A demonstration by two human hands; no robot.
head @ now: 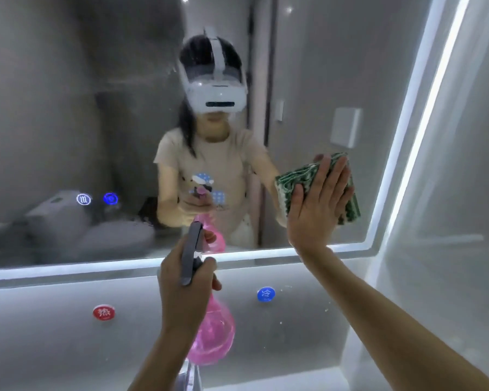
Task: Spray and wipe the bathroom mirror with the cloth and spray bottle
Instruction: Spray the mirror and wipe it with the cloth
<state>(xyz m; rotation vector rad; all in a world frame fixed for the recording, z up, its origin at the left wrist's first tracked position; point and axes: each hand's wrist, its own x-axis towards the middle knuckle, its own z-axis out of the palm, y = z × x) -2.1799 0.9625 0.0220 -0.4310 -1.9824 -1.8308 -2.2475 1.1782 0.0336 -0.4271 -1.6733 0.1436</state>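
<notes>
Bottle [209, 331] upright, nozzle toward mirror [68, 108]

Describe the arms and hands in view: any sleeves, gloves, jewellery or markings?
Both forearms are bare from the frame's lower edge up. The left hand and right hand wear no gloves. No rings, watch, bracelet or markings show on the sides in view. The mirror reflection shows a short-sleeved beige top.

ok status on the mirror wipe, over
Left hand grips pink spray bottle, nozzle toward mirror. Right hand presses green cloth flat on glass. Nothing in the way.
</notes>
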